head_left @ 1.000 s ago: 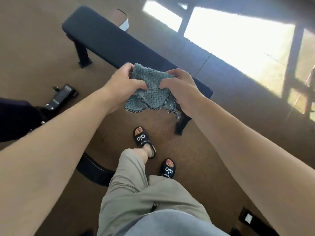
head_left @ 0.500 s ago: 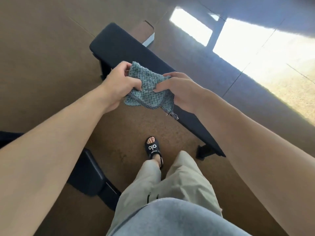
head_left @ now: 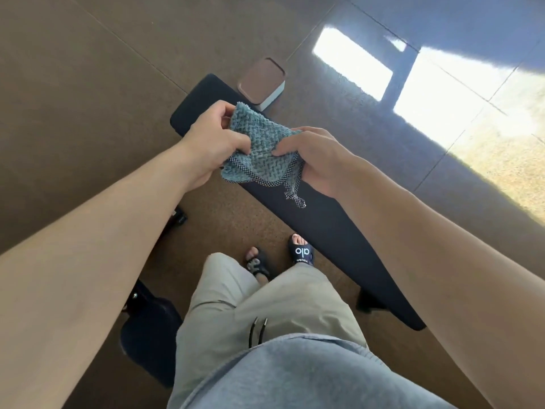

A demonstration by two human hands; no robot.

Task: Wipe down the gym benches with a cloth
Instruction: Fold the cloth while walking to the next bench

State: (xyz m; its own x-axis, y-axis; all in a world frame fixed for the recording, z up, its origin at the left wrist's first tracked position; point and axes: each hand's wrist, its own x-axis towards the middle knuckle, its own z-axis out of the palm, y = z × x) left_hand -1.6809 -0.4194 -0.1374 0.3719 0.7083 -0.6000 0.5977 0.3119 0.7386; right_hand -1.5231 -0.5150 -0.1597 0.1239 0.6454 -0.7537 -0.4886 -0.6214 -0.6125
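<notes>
A teal waffle-knit cloth (head_left: 262, 149) with a checkered trim is stretched between both hands above a long dark flat bench (head_left: 324, 228). My left hand (head_left: 212, 143) grips the cloth's left edge with curled fingers. My right hand (head_left: 315, 154) pinches its right side, thumb on top. A checkered loop of the trim dangles over the bench pad. The bench runs from the upper middle to the lower right, right in front of my feet.
A small brown-topped box (head_left: 262, 81) sits on the floor past the bench's far end. Another dark padded piece of equipment (head_left: 147, 335) stands at my lower left. My sandalled feet (head_left: 300, 250) are on brown rubber flooring, with sunlit patches at the upper right.
I have stepped up to the bench, which now lies close under my hands. Both hands keep hold of the cloth and have spread it a little wider.
</notes>
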